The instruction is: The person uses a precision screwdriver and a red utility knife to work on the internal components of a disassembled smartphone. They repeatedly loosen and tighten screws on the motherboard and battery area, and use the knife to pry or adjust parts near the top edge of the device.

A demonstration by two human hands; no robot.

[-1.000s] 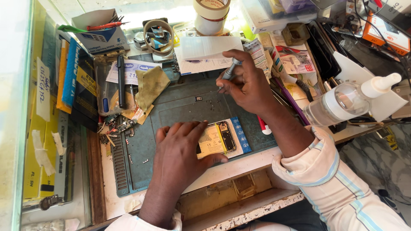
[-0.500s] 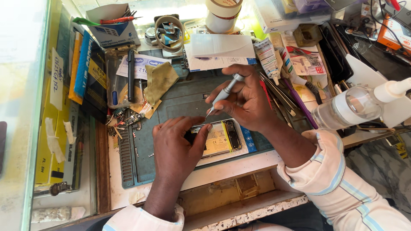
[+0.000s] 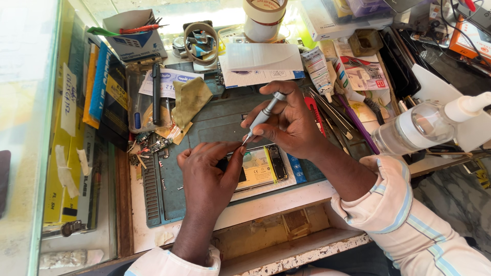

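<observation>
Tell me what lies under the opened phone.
The opened phone with its yellowish battery lies on a grey-green work mat. The left hand covers its left end, so that part stays hidden.

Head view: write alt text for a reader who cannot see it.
A right hand holds a slim silver screwdriver tip-down to the left hand's fingertips, above an opened phone on a green work mat. Tape rolls, tools and a clear bottle crowd the bench.

Opened phone (image 3: 263,166) on work mat (image 3: 215,122), centre of bench (image 3: 286,197); screwdriver (image 3: 263,116) above it; tape roll (image 3: 263,19) behind; spray bottle (image 3: 424,125) right; loose screws (image 3: 148,148) left of mat.
</observation>
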